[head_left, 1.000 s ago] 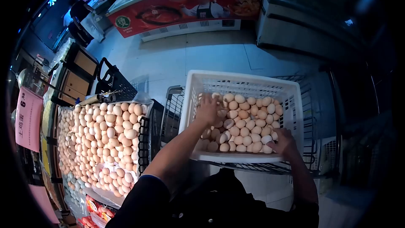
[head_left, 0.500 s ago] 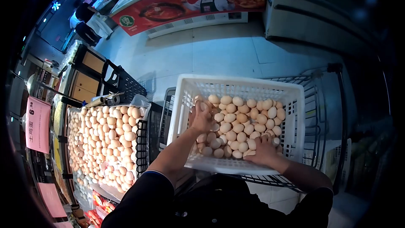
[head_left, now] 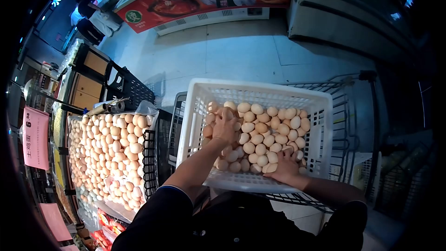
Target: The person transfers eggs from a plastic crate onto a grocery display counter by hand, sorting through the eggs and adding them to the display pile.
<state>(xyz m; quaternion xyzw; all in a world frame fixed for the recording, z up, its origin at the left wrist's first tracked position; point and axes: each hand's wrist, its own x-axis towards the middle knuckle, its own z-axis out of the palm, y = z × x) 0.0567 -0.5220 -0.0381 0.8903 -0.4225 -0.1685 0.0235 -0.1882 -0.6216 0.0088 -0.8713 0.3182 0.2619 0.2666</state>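
Note:
A white plastic crate point(head_left: 260, 187) holds a broad layer of brown and cream eggs point(head_left: 261, 128). At the crate's left side, my left hand point(head_left: 225, 129) reaches down among the eggs, its fingers bent round some of them. My right hand point(head_left: 284, 169) is low at the near right part of the pile, with thumb and fingers curled about eggs. How many eggs each hand has is hidden beneath the fingers and palms.
The crate rests on a wire shopping cart point(head_left: 341, 144). On the left stands a lit bin heaped with eggs point(head_left: 109, 153), a black basket edge point(head_left: 149, 158) and a pink price sign point(head_left: 36, 138). Freezers point(head_left: 204, 0) line the back; people point(head_left: 90, 18) stand far left.
The view has shifted slightly, so the crate and bin sit a little further left. My left hand has moved rightward over the eggs; my right hand has shifted slightly among them.

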